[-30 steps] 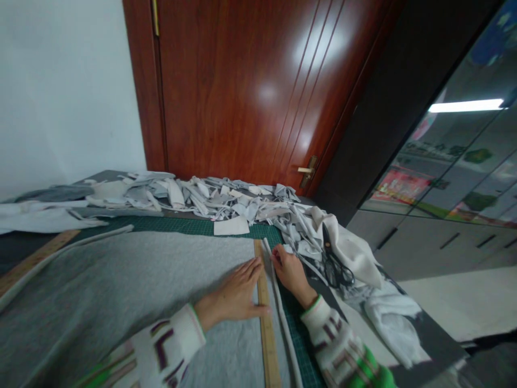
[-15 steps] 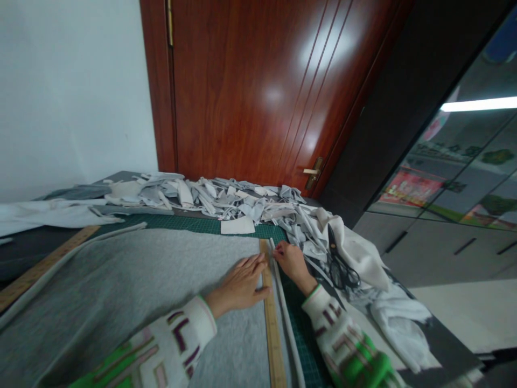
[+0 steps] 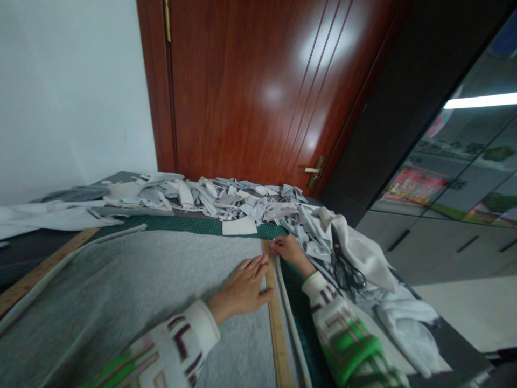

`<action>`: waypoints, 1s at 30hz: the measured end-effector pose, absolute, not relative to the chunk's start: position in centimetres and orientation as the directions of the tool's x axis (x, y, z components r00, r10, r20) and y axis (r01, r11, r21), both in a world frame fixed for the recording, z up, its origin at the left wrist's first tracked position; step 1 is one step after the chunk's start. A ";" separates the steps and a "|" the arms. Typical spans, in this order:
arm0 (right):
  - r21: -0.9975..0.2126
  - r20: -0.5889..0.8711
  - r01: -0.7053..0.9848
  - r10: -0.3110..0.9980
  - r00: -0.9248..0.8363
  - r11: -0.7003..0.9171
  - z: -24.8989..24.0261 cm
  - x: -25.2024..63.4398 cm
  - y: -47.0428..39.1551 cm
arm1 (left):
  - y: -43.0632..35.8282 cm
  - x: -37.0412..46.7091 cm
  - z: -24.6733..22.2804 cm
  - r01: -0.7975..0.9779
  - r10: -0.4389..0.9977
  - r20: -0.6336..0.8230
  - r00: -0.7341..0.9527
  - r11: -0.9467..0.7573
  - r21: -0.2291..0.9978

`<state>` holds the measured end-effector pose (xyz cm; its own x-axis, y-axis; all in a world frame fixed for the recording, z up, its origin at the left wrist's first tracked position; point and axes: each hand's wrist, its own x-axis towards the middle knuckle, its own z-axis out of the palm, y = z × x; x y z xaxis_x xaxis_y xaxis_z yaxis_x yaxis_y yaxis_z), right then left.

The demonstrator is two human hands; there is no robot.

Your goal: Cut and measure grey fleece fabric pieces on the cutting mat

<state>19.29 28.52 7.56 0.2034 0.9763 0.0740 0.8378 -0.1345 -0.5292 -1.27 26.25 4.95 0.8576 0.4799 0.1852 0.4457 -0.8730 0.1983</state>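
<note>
Grey fabric (image 3: 161, 275) is spread over a green cutting mat (image 3: 189, 223). Along its right side lies a wooden ruler (image 3: 278, 334). My left hand (image 3: 246, 285) rests flat on the fabric and the ruler, fingers stretched out. At the ruler's far end, my right hand (image 3: 288, 249) has its fingers pressed together near the fabric edge; what they hold is too small to make out. A pale folded edge strip (image 3: 288, 307) runs just right of the ruler.
Black scissors (image 3: 343, 264) lie on the right among pale cloth. Fabric scraps (image 3: 205, 196) are heaped along the back. Another wooden ruler (image 3: 48, 261) is at the left. Behind stands a brown door (image 3: 242, 97).
My right hand has shifted slightly up toward the ruler's far end. My left hand stays flat on the ruler. The view has moved a little.
</note>
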 end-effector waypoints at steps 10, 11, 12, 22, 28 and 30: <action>-0.604 0.025 0.775 0.969 0.248 -0.183 5.8 20.0 30.7 | 26.6 -1.4 4.8 0.439 0.473 0.208 0.856 -0.878 0.190; -0.607 0.025 0.774 0.968 0.249 -0.183 5.8 19.9 30.6 | 26.6 -1.3 4.7 0.440 0.472 0.209 0.856 -0.879 0.183; -0.609 0.027 0.772 0.968 0.250 -0.182 5.9 19.8 30.6 | 26.6 -1.3 4.6 0.444 0.474 0.209 0.855 -0.879 0.175; -0.562 0.097 0.809 0.958 0.269 -0.171 6.3 19.2 29.9 | 28.5 1.5 4.3 0.504 0.524 0.274 0.806 -0.851 0.147; -0.540 0.130 0.829 0.959 0.252 -0.145 6.2 19.4 29.7 | 29.5 1.9 5.1 0.525 0.548 0.271 0.791 -0.836 0.159; -0.534 0.140 0.834 0.957 0.253 -0.143 6.0 19.5 29.6 | 29.5 2.0 4.8 0.527 0.551 0.278 0.787 -0.834 0.161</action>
